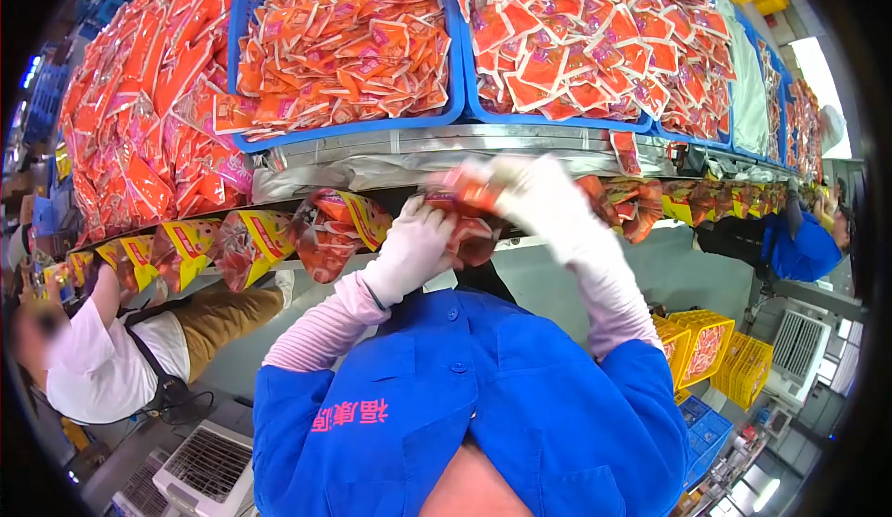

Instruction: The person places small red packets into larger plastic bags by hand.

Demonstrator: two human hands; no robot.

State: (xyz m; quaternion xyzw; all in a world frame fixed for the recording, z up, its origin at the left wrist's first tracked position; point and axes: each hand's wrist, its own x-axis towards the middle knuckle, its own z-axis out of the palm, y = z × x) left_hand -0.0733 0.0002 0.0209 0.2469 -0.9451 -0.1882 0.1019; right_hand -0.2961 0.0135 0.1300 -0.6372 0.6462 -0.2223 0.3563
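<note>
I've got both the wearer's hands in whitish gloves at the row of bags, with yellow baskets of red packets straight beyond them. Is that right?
No: the head view shows the baskets straight beyond are blue, not yellow. The red packets, row of bags and whitish gloves on both hands are right.

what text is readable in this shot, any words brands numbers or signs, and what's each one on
"福康源": pink, upside down in this view, on the blue jacket; last character less certain.
Bags with yellow labels: print too small to read.
Large orange bags at left: marked, but unreadable.
Small packets in the blue tubs: print too small.
Red packet by the right hand: blurred.
</note>
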